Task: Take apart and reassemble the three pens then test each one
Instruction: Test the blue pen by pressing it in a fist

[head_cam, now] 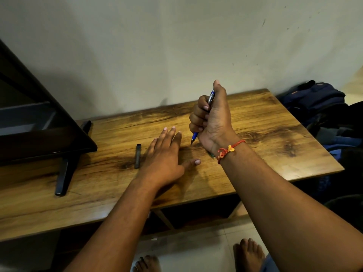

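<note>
My right hand (212, 118) grips the blue pen (211, 97), tip down, testing I think; left hand (165, 154) spread flat at its 8 o'clock. Next, click and write

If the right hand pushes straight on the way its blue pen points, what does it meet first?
Likely the brown wooden tabletop, beside the left hand; the blue pen held by the right hand looks nearly on it, though depth is unclear.

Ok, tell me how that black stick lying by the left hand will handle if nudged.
The black stick looks straight and rigid, so it should stay stiff. Its edges seem squared, so it would probably slide rather than roll on the smooth table. Being slim, it is likely light.
</note>
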